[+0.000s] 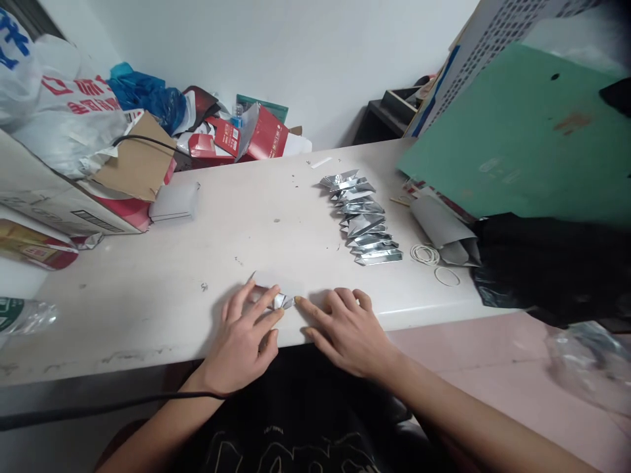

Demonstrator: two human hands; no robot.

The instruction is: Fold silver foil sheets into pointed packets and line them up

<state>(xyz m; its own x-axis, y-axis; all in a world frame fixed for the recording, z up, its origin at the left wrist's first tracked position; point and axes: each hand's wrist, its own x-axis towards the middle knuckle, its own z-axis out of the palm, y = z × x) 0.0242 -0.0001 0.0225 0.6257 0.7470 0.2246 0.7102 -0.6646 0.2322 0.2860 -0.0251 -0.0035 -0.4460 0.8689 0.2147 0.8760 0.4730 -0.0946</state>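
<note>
A small silver foil piece (280, 299) lies on the white table (162, 276) near its front edge. My left hand (244, 341) rests flat with its fingers pressing on the foil piece. My right hand (345, 325) lies beside it, the index fingertip touching the foil's right end. A row of several folded silver foil pieces (365, 220) runs across the table farther back, to the right of both hands.
White rubber bands (424, 254) and a grey folded sheet (444, 230) lie right of the foil row. A green board (522, 144) and a black bag (547, 269) fill the right. Boxes, plastic bags and red cartons (236, 138) crowd the back left. A plastic bottle (24, 315) lies far left.
</note>
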